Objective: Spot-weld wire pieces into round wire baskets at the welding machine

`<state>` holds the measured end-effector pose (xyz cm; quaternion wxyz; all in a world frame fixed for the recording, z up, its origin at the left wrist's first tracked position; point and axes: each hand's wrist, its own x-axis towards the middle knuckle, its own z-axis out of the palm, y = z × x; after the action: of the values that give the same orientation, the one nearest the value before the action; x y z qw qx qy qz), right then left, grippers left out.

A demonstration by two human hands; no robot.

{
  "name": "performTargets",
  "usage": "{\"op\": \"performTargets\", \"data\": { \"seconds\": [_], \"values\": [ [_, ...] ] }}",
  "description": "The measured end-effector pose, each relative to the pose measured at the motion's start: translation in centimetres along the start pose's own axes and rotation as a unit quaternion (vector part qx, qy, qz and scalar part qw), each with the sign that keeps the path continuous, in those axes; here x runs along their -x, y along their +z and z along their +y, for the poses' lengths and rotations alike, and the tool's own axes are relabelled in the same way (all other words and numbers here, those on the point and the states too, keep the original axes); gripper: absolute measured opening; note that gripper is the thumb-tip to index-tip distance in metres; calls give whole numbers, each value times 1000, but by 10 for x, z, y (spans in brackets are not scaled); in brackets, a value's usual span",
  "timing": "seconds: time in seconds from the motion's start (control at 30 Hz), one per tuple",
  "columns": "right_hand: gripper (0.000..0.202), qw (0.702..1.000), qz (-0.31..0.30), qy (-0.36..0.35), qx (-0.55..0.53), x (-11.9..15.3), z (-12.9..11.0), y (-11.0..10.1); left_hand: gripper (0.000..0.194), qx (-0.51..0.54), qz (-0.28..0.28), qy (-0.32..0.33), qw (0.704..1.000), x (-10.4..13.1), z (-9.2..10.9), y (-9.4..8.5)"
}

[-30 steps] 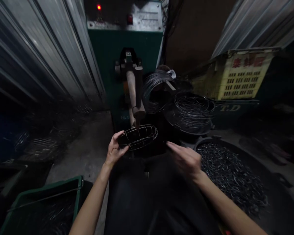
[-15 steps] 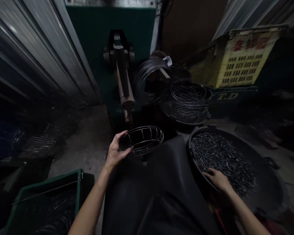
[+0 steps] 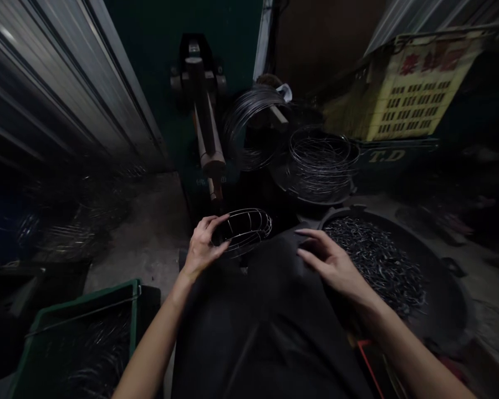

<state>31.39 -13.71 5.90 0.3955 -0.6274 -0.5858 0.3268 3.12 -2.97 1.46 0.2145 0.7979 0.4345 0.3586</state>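
Observation:
My left hand [image 3: 205, 244] grips the left end of a rounded wire frame [image 3: 251, 224], thumb below and fingers above. The frame hangs below the post of a green machine [image 3: 208, 133]. Over the dark apron [image 3: 266, 310], my right hand [image 3: 326, 257] has its thumb and fingers pointing left, the tips close together. Whatever lies between those fingertips is too small to make out. Right of this hand is a wide black basin [image 3: 444, 299] holding many short curved metal pieces [image 3: 378, 266].
Wire coils [image 3: 253, 122] hang beside the machine. Wire rings [image 3: 324, 160] lie in another dark basin behind. A yellow crate [image 3: 416, 94] stands at the back right, a green crate [image 3: 83, 305] at the lower left. Corrugated metal [image 3: 66, 83] rises on the left.
My right hand has left the rim of the black basin and moved up and left over the apron. My left hand and the wire frame have shifted slightly; the view has tilted a little.

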Motion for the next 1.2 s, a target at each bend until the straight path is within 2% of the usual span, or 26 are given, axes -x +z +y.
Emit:
{"op": "performTargets", "data": {
  "seconds": [0.07,0.13,0.27,0.43,0.53,0.63,0.73,0.83,0.93,1.03,1.2],
  "values": [
    [29,996,-87,-13,-16,-8,-19,13,53,-7,-4,-4,1000,1,1,-1],
    [21,992,-126,-15,-16,-11,-28,21,53,-4,-4,-6,1000,2,0,-3],
    [18,991,-117,-65,29,-14,-34,31,52,-3,0,-8,1000,3,0,-7],
    [24,988,-66,-114,76,-30,-43,45,55,-12,-9,2,1000,1,2,-4],
    [18,974,-96,-174,111,-49,-43,56,57,-10,-10,21,1000,0,4,-3],
    [21,929,-103,-265,235,-63,-37,67,56,-8,-19,34,999,0,7,-6],
    [32,846,-83,-359,386,-67,-32,76,55,4,-17,24,1000,1,8,-10],
    [32,780,-54,-455,426,-69,-30,80,52,26,-4,7,1000,2,6,-14],
    [30,748,-33,-512,421,-75,-30,81,51,46,12,9,999,3,0,-17],
    [29,724,-25,-539,430,-84,-31,81,51,53,24,28,998,1,-6,-20],
    [25,708,22,-572,413,-92,-31,85,53,54,35,31,997,-2,-13,-21]
  ]
}}
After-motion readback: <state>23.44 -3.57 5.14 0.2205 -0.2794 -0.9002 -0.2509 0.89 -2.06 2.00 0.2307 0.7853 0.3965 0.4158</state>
